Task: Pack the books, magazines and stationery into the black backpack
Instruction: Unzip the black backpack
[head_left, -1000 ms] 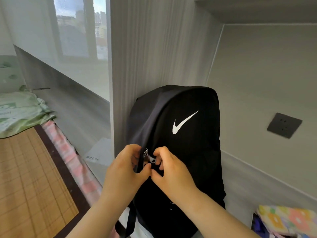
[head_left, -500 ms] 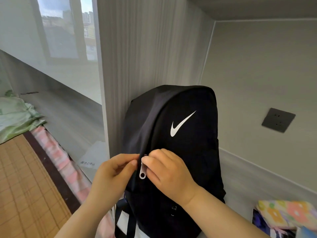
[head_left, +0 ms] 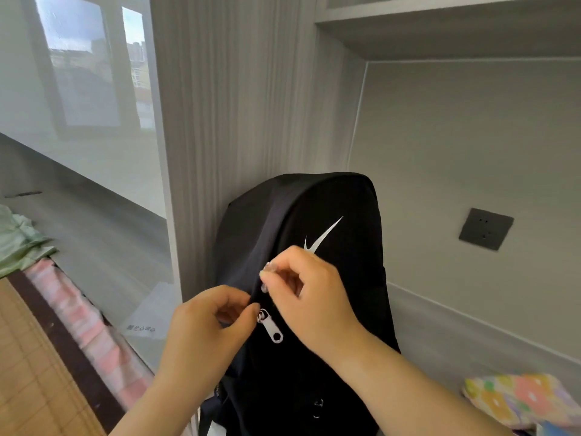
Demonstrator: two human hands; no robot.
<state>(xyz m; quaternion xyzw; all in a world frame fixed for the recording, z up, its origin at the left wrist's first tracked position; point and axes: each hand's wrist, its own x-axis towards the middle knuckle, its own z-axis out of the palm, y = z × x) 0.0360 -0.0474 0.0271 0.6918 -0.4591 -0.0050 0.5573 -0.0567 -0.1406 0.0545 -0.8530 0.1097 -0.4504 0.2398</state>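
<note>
The black backpack with a white swoosh stands upright against a grey wood-grain panel. My left hand pinches the backpack's fabric at its left seam, right beside a silver zipper pull that hangs loose. My right hand is a little higher on the same seam, with thumb and forefinger closed on a second, upper zipper pull. No opening shows along the zipper. A flowered, pastel-coloured item lies at the bottom right, partly cut off by the frame.
A dark wall socket sits on the grey back wall to the right of the backpack. At the left lie a bamboo mat, pink checked bedding and a green cloth. A shelf edge runs overhead.
My right hand has moved up the seam with the upper zipper pull. The lower silver pull now hangs free next to my left thumb. The two hands have come apart.
</note>
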